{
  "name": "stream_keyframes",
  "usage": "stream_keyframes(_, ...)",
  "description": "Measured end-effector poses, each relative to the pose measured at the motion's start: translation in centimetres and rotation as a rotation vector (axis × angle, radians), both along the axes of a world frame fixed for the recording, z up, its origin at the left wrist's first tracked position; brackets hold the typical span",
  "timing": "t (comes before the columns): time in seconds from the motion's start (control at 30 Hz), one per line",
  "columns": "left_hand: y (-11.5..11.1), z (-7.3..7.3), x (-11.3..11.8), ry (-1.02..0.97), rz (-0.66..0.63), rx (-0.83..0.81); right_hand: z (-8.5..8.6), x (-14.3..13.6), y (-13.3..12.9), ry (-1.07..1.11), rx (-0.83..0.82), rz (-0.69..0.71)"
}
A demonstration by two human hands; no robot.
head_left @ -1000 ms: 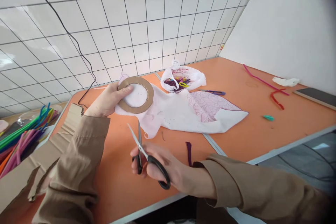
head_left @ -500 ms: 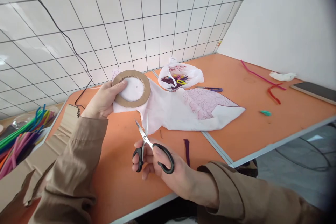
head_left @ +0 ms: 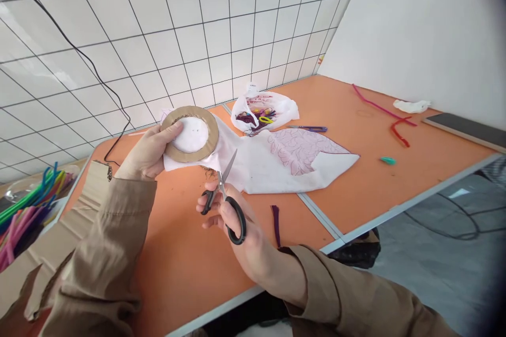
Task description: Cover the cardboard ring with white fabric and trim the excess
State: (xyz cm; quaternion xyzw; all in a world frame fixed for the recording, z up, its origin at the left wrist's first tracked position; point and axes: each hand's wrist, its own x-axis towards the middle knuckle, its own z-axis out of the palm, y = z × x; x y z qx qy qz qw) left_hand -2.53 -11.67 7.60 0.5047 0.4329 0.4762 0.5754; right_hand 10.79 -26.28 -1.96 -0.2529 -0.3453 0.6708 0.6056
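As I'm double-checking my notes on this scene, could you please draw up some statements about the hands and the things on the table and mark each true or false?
1. The left hand grips a cardboard ring. True.
2. The right hand holds a paintbrush. False: it holds black-handled scissors.
3. The scissors' blades are fully closed. False: they are parted.
4. White cloth shows through the opening of the cardboard ring. True.
5. The red bent strip lies to the left of the cardboard ring in the picture. False: it lies far to the right.
6. A dark purple bundle lies on the orange table. True.
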Motion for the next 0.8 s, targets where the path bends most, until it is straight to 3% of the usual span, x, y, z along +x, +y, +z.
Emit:
stream_keyframes(0.27, 0.0, -0.3, 0.3, -0.053, 0.047, 0.065, 0.1, -0.4, -0.1, -0.056, -0.060, 0.115)
stream_keyframes(0.4, -0.2, 0.0, -0.8, 0.069, -0.078, 0.092, 0.1, 0.7, -0.6, -0.173, 0.078, 0.287)
stream_keyframes(0.53, -0.4, 0.4, -2.3, 0.270, -0.243, 0.185, 1.1, 3.8, -0.7, -0.377, 0.243, 0.411)
stream_keyframes(0.7, -0.7, 1.0, -3.4, 0.517, -0.451, 0.334, 5.0, 9.1, 2.3, -0.712, 0.653, 0.140)
stream_keyframes(0.8, -1.0, 1.5, -3.4, 0.619, -0.601, 0.389, 7.6, 11.8, 4.9, -1.029, 0.951, -0.154)
